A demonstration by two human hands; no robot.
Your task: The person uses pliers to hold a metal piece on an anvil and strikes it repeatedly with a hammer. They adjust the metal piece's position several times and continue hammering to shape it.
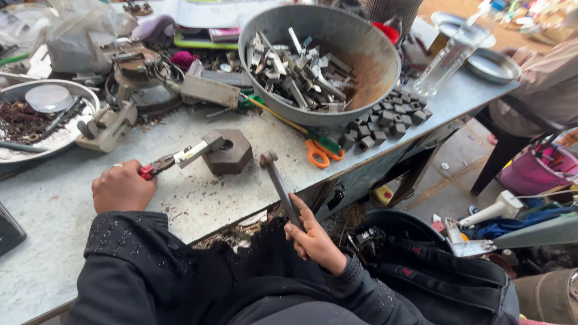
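Workbench (72, 241) of grey, scuffed metal runs from lower left to upper right, its near edge cutting diagonally past the person's dark sleeves. One large grey metal basin (367, 54) sits at the far side, heaped with cut metal strips (298, 75); too many to count. Just right of it lies a loose cluster of small dark metal blocks (388, 120), also uncounted, reaching close to the bench edge. One shallow round tray (15, 153) lies at the left edge. One dark hexagonal block (230, 153) with a central hole stands in the middle of the bench, with bare surface in front and to its left. One pair of orange-handled scissors (318, 153) lies near the front edge. The left hand (122, 188) is clenched around one pair of red-handled pliers (158, 165), whose tips pinch one small pale metal piece (198, 148) touching the hexagonal block. The right hand (314, 238), off the bench edge, grips one hammer (278, 183) by its handle, head raised above the bench.
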